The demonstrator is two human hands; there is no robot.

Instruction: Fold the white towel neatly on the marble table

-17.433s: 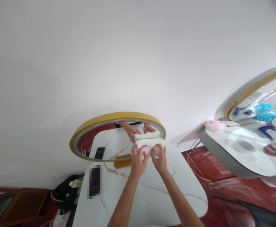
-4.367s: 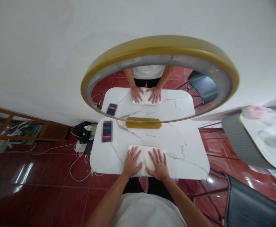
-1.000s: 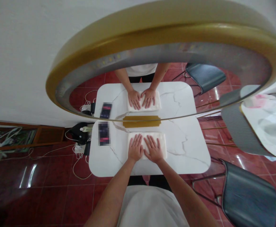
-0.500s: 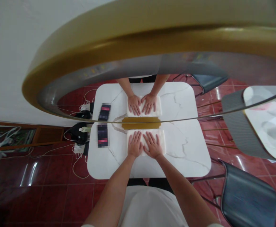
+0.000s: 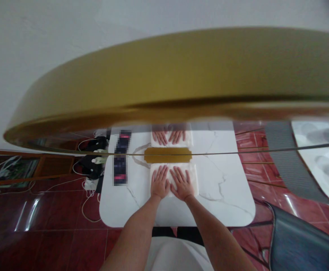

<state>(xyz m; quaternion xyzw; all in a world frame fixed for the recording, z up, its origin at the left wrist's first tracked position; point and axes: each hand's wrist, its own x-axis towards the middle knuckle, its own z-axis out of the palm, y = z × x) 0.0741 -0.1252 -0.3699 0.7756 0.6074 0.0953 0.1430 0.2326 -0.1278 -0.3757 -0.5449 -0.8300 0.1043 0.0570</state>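
Both palms rest on a folded white towel (image 5: 194, 175) lying on the white marble-patterned table (image 5: 226, 203). On the towel's left half is my left hand (image 5: 160, 183), flat with its fingers stretched forward. My right hand (image 5: 182, 183) lies flat on the other half, fingers slightly spread. The two thumbs are close together near the middle. Just beyond the towel's far edge is a gold plate (image 5: 168, 160) at the foot of the mirror. A reflection of the towel and fingers shows in the glass.
A large gold-framed mirror (image 5: 181, 79) rises in front. A dark, pixelated object (image 5: 121, 171) with pink marks lies on the table's left. Cables and a black bag-like item (image 5: 92, 165) are beyond the left edge. A dark chair (image 5: 302, 237) and a second white table (image 5: 319, 165) stand right.
The camera view has shifted, so the mirror frame fills more of the picture and the table sits lower. My hands stay flat on the towel, with no clear movement.
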